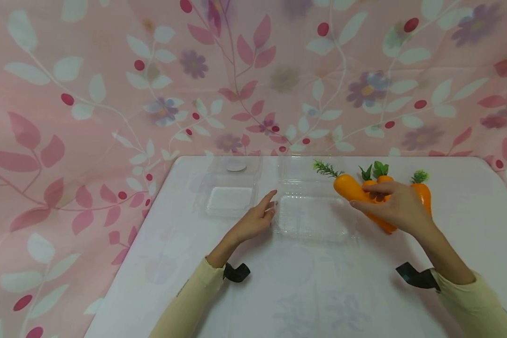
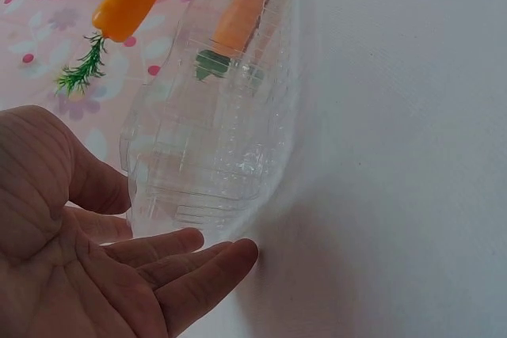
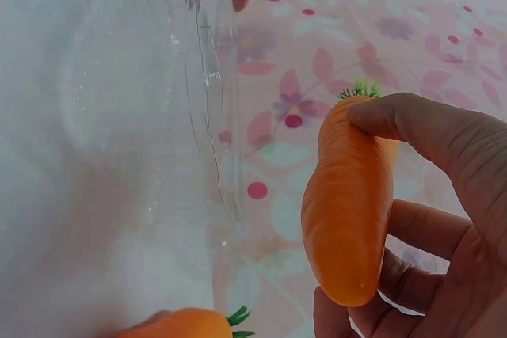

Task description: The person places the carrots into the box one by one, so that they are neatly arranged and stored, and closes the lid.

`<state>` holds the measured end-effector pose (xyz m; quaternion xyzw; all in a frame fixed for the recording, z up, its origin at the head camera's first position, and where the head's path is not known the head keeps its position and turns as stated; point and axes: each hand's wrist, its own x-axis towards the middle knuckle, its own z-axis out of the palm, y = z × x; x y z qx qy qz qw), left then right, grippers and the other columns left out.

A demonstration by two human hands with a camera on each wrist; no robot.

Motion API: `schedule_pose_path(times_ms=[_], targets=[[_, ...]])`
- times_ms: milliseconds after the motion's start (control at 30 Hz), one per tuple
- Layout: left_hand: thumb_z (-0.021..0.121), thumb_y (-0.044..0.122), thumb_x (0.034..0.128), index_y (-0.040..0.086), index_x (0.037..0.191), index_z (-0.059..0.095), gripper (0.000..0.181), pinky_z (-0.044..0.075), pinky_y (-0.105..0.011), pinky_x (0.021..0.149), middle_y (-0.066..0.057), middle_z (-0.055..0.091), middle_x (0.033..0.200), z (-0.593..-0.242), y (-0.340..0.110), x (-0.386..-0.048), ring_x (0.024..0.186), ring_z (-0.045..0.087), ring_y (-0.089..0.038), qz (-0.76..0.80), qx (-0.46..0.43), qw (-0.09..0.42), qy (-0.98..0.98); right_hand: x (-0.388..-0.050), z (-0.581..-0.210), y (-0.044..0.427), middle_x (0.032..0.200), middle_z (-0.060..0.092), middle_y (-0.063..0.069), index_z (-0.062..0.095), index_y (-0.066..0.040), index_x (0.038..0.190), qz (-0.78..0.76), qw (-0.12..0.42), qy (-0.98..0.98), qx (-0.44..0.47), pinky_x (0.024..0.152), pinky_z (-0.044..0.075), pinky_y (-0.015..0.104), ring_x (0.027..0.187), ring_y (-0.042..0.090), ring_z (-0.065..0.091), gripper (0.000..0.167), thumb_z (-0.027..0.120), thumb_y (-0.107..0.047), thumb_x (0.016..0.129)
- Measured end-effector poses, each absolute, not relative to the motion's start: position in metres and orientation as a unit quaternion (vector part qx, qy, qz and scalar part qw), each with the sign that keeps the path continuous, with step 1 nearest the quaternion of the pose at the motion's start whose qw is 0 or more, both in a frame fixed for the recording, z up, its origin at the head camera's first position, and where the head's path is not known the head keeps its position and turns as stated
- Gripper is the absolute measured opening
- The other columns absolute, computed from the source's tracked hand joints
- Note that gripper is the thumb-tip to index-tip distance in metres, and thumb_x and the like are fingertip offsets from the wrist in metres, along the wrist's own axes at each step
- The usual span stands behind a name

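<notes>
My right hand point(image 1: 399, 206) point(image 3: 467, 195) pinches an orange carrot point(image 1: 348, 188) point(image 2: 131, 5) point(image 3: 348, 203) between thumb and fingers, held up over the right side of a clear plastic container point(image 1: 312, 216) point(image 2: 198, 132) point(image 3: 142, 100). The carrot's feathery green top points to the upper left in the head view. At the container's left edge is my left hand point(image 1: 253, 223) point(image 2: 103, 251), palm turned toward it and fingers extended, touching or almost touching the rim. The container's lid point(image 1: 306, 168) lies folded back behind it.
Left of the container stands a smaller clear one point(image 1: 230, 199) with its lid back and a pale oval point(image 1: 236, 166) on it. Orange carrots with green tops lie at the right, partly behind my right hand, one point(image 1: 423, 195) farthest right. A patterned cloth point(image 1: 253, 70) hangs behind.
</notes>
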<state>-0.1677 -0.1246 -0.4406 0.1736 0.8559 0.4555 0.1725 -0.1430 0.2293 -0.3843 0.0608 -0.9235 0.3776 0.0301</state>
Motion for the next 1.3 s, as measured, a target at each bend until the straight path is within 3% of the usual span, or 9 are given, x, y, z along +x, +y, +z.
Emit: schedule_pose_path(times_ms=[233,433,733,1300], targets=[[0.041,0.013,0.1049,0.015,0.158,0.018,0.058,0.044,-0.047,0.102,-0.026,0.04,0.148,-0.441,-0.126,-0.169,0.134,0.043,-0.032,0.455,0.171,0.172,0.857,-0.144,-0.382,0.215,0.091,0.063,0.005,0.076,-0.008,0.107,0.373,0.042,-0.922,0.089,0.063,0.045,0.029,0.084,0.023,0.051,0.051,0.084,-0.047,0.075],[0.041,0.013,0.1051,0.015,0.158,0.018,0.058,0.044,-0.047,0.103,-0.026,0.041,0.148,-0.443,-0.126,-0.17,0.134,0.043,-0.031,0.458,0.175,0.17,0.855,-0.146,-0.38,0.199,0.088,0.064,0.004,0.076,-0.006,0.11,0.375,0.043,-0.919,0.112,0.063,0.041,0.034,0.084,0.023,0.048,0.053,0.083,-0.046,0.077],[0.042,0.013,0.105,0.016,0.158,0.019,0.058,0.044,-0.045,0.102,-0.024,0.042,0.148,-0.444,-0.125,-0.171,0.134,0.044,-0.03,0.449,0.174,0.17,0.86,-0.153,-0.387,0.183,0.087,0.066,0.0,0.077,-0.008,0.107,0.357,0.057,-0.92,0.149,0.06,0.043,0.031,0.079,0.02,0.052,0.049,0.084,-0.045,0.076],[0.042,0.015,0.1056,0.017,0.158,0.018,0.058,0.043,-0.045,0.104,-0.023,0.041,0.148,-0.445,-0.125,-0.172,0.133,0.045,-0.03,0.444,0.174,0.174,0.861,-0.163,-0.407,0.165,0.094,0.065,-0.001,0.077,-0.013,0.11,0.333,0.001,-0.93,0.154,0.065,0.046,0.032,0.083,0.02,0.054,0.057,0.082,-0.056,0.073]])
